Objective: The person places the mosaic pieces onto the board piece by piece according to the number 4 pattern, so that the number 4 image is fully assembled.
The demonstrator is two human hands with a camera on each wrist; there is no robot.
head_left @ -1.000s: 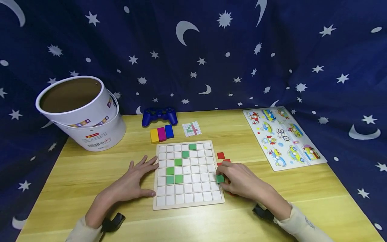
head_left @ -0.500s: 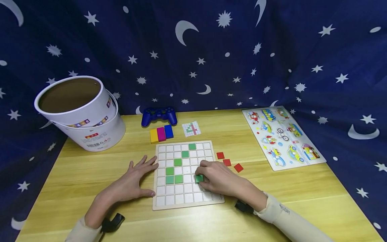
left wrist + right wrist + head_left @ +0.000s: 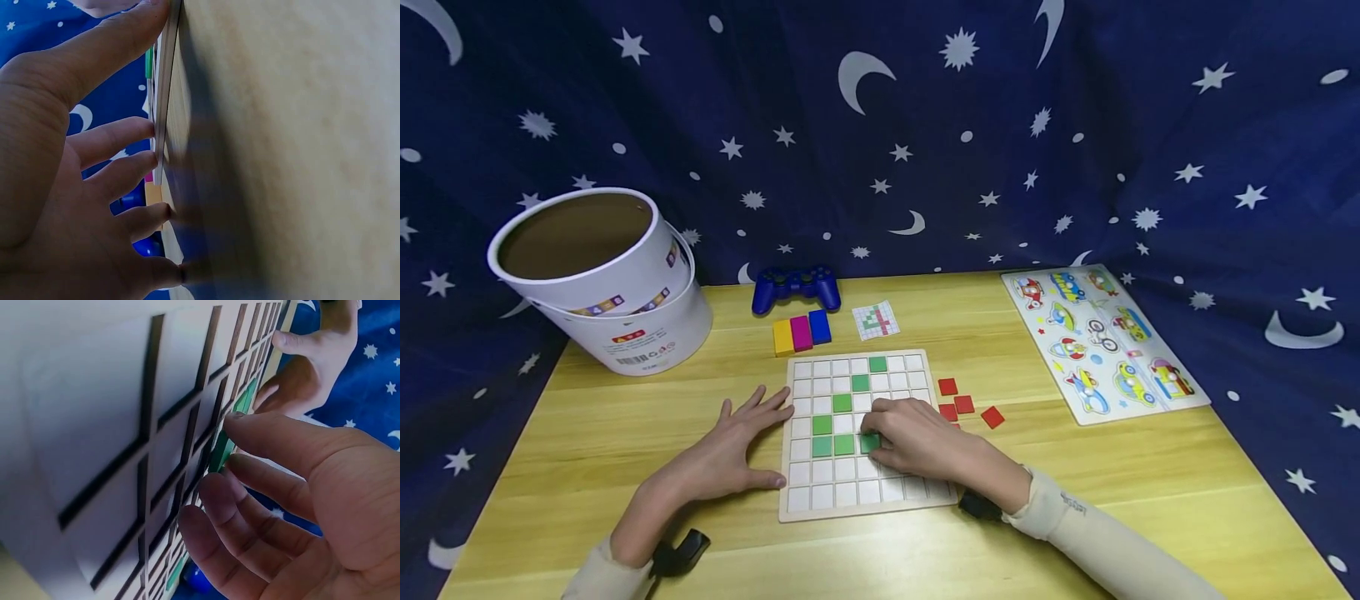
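A wooden grid board (image 3: 846,497) with white cells lies on the table in front of me. Several green tiles, one of them (image 3: 842,402) near the middle, form a diagonal and the start of a row in its cells. My right hand (image 3: 925,437) is over the board and pinches a green tile (image 3: 869,444) between thumb and fingers, right beside the last tile in that row. In the right wrist view this tile (image 3: 221,452) sits close on the grid, under the thumb tip. My left hand (image 3: 730,450) is spread, its fingertips and thumb touching the board's left edge.
Several red tiles (image 3: 992,417) lie right of the board, some partly hidden. Behind it are a small pattern card (image 3: 876,320), yellow (image 3: 783,337), magenta (image 3: 801,332) and blue (image 3: 820,326) blocks, and a blue game controller (image 3: 796,286). A white bucket (image 3: 655,333) stands left, a picture puzzle (image 3: 1096,358) right.
My right hand has moved left from the board's right edge with the green tile, to beside the green row. More red tiles now show. The left hand stays put.
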